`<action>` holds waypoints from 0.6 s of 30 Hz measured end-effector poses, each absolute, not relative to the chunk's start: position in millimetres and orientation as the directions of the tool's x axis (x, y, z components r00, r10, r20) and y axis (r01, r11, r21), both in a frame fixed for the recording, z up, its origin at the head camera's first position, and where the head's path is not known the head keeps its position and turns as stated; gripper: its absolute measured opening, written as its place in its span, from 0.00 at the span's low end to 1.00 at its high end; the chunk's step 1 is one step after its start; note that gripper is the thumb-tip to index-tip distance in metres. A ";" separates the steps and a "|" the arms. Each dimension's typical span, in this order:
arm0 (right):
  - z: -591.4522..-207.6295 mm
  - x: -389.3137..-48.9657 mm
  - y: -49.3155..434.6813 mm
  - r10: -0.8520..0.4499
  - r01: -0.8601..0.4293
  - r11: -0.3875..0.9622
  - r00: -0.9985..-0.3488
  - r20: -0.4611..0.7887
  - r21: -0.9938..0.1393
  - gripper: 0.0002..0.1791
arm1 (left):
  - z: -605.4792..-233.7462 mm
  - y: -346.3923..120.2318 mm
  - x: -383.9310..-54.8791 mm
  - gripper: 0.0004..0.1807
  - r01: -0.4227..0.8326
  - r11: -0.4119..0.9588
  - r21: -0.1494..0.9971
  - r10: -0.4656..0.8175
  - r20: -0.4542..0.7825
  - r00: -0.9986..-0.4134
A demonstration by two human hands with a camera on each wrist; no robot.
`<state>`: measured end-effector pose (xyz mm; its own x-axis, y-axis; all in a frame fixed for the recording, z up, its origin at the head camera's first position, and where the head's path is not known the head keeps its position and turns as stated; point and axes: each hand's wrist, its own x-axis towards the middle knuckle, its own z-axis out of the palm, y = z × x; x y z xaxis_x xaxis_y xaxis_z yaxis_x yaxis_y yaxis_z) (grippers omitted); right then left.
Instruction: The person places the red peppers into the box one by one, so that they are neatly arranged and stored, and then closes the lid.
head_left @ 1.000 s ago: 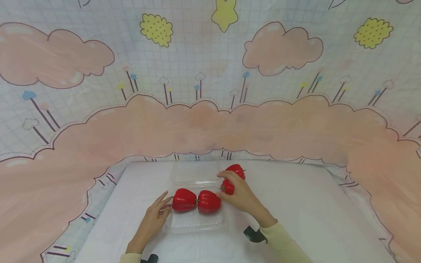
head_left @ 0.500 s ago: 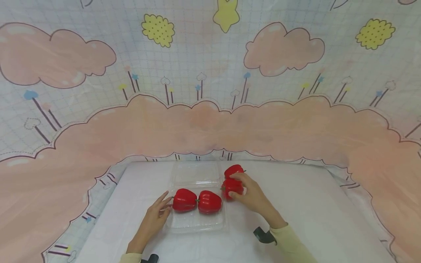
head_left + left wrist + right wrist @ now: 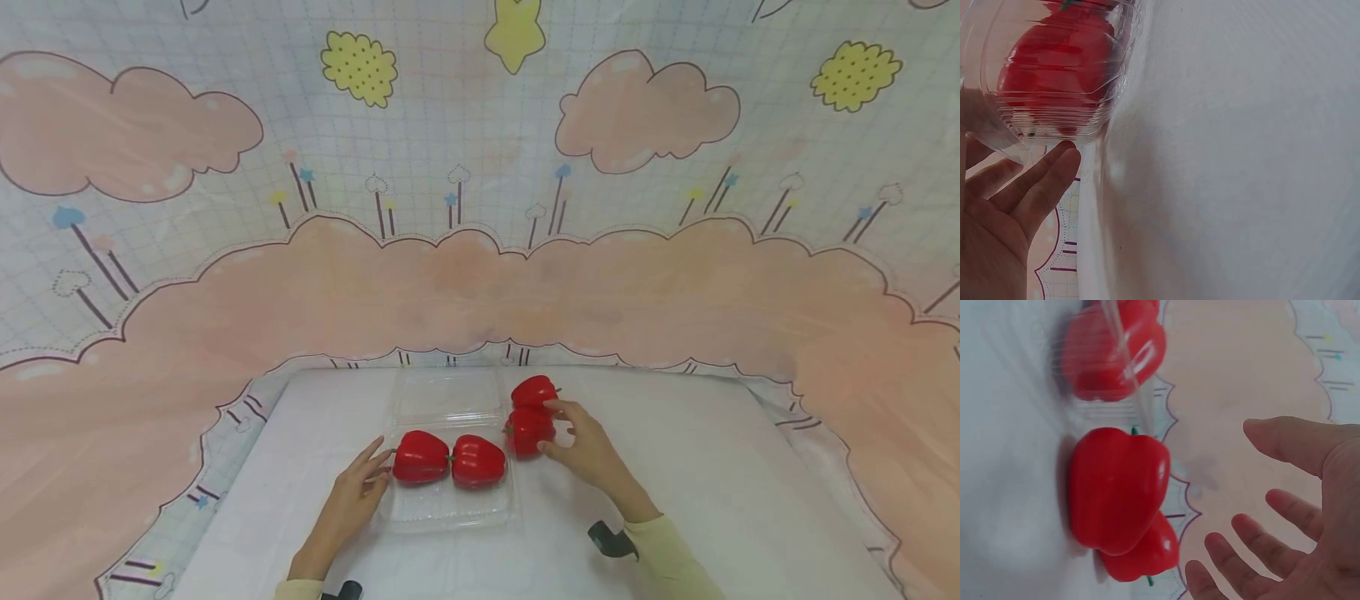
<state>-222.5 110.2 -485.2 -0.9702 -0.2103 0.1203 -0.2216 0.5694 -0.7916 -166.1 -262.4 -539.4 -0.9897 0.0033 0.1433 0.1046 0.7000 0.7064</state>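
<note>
Two red bell peppers lie in the near half of a clear plastic clamshell box [image 3: 450,510], a left pepper [image 3: 421,457] and a right pepper [image 3: 478,462]. My left hand [image 3: 351,492] touches the box's left side with loosely extended fingers; in the left wrist view its fingertips [image 3: 1071,156] meet the ribbed wall. Right of the box, a third pepper [image 3: 529,431] rests on the table, with a fourth pepper [image 3: 534,392] behind it. Beside this pair is my right hand [image 3: 588,450], fingers spread; the right wrist view shows a gap between hand [image 3: 1291,531] and nearest pepper [image 3: 1116,487].
The box's lid [image 3: 448,392] lies folded back toward the far table edge. A white cloth covers the table [image 3: 712,467]. Behind it hangs a patterned curtain [image 3: 480,292]. A dark wrist camera [image 3: 611,540] sits under the right forearm.
My right hand has drawn back rightward from over the outside peppers, uncovering the nearer one. The left hand and the boxed peppers stay where they were.
</note>
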 end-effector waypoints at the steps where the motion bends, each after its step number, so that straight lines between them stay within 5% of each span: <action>1: -487.7 -223.4 110.3 -0.207 -0.219 0.571 -0.971 0.120 -0.791 0.36 | -539.3 -262.4 -166.1 0.25 0.103 0.699 0.708 0.002 0.142 -0.990; 18: -524.5 -240.3 95.4 -0.191 -0.227 0.674 -0.973 0.132 -0.703 0.40 | -540.0 -262.6 -166.4 0.25 0.122 0.696 0.708 0.008 0.162 -0.987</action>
